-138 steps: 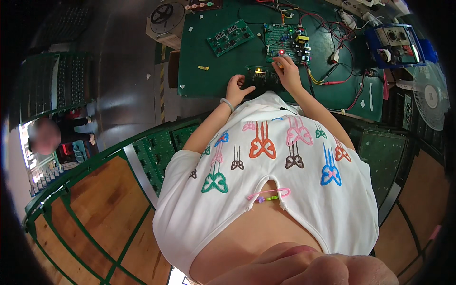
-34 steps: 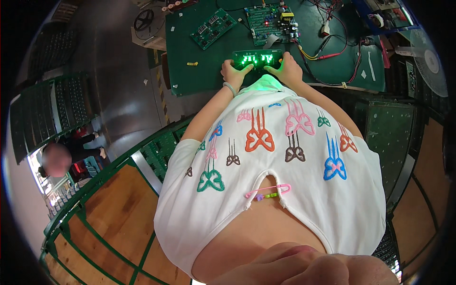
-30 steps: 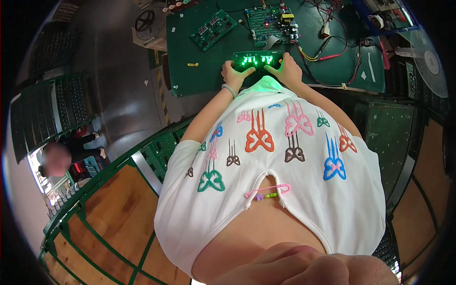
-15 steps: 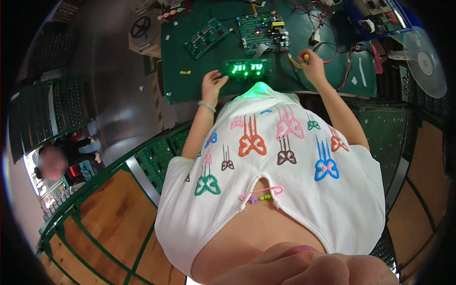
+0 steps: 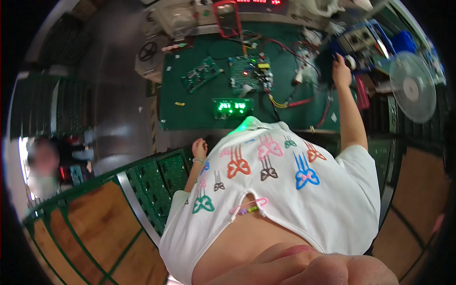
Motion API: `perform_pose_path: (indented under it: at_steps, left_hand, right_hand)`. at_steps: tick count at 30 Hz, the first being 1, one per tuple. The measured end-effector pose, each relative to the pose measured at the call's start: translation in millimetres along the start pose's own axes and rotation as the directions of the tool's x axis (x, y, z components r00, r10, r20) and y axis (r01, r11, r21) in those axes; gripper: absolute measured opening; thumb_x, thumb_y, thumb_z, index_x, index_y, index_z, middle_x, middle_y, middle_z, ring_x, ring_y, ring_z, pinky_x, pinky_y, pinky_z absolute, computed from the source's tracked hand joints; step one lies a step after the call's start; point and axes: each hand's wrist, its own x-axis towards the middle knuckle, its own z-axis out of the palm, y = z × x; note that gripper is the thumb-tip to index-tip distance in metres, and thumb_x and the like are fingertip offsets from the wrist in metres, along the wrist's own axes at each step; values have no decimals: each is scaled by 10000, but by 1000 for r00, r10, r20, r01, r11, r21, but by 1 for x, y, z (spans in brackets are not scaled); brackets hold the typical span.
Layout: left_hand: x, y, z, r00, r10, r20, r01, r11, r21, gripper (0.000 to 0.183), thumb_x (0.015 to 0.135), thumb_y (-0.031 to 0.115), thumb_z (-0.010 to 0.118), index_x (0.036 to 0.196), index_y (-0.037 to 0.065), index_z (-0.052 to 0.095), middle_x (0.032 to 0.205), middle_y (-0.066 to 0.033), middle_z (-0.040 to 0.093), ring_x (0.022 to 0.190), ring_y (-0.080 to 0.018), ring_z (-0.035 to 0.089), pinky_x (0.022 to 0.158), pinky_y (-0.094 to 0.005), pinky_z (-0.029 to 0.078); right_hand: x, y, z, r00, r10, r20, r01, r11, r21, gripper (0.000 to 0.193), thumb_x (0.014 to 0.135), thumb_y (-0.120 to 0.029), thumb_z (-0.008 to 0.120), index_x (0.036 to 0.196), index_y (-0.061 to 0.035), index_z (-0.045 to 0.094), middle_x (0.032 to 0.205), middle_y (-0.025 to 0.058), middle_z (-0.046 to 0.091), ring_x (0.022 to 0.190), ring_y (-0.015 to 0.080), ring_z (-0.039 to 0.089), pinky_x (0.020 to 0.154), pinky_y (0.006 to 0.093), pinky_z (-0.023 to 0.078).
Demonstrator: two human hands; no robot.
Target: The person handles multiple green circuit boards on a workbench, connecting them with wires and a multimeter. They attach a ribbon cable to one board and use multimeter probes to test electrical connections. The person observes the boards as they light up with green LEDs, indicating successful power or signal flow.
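Observation:
My right hand is stretched out to the far right, its fingers curled beside a blue-framed device with knobs. What those fingers hold, if anything, I cannot make out. Off the table's near edge, my left hand hangs low by my side with loosely curled fingers and nothing visible in them. A small display board with glowing green digits lies near the table's front edge. Behind it sits a larger green circuit board with a red light and wires attached. Another circuit board lies to its left, tilted.
Red, yellow and black wires run across the green table. A red-framed meter stands at the back. At the right are a clear round fan guard and a pink-red object. Another person is at the far left.
My right hand has moved from the wires, where an orange thing showed in it, far right to the blue-framed device. My left hand has left the display board and dropped below the table edge, its fingers curling.

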Motion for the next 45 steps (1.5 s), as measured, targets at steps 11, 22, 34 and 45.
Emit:
perform_pose_path:
  at_steps: [11, 22, 34, 45]
  left_hand:
    - [-35, -140, -104, 869, -389, -306, 418, 908, 35, 112, 801, 152, 575, 904, 111, 591, 713, -11, 600, 568, -114, 560, 434, -226, 409]
    - [-42, -87, -28, 944, -324, 62, 304, 926, 225, 167, 801, 136, 574, 964, 104, 587, 766, -5, 610, 616, -107, 571, 521, -240, 450]
    - [-34, -93, -36, 944, -329, 11, 311, 902, 299, 200, 784, 80, 568, 984, 75, 567, 754, -38, 606, 576, -132, 562, 490, -271, 451]
    - [-21, -126, -37, 944, -317, -94, 331, 903, 276, 190, 775, 67, 559, 961, 81, 596, 732, -40, 607, 557, -130, 557, 458, -267, 426]
  right_hand:
    - [21, 40, 3, 940, -337, 49, 323, 929, 177, 326, 858, -118, 529, 1164, -230, 542, 863, 144, 655, 800, 351, 620, 650, 438, 474]
    - [22, 31, -5, 961, -275, 26, 264, 941, 213, 208, 896, -226, 524, 1092, -171, 569, 752, 125, 653, 736, 317, 635, 626, 397, 472]
    - [20, 30, -7, 966, -257, 10, 250, 947, 200, 198, 916, -259, 486, 1069, -165, 569, 763, 110, 659, 734, 312, 633, 621, 405, 465]
    - [16, 30, 1, 973, -229, -29, 229, 944, 237, 183, 921, -265, 473, 1057, -185, 565, 760, 97, 661, 744, 308, 637, 628, 412, 465]
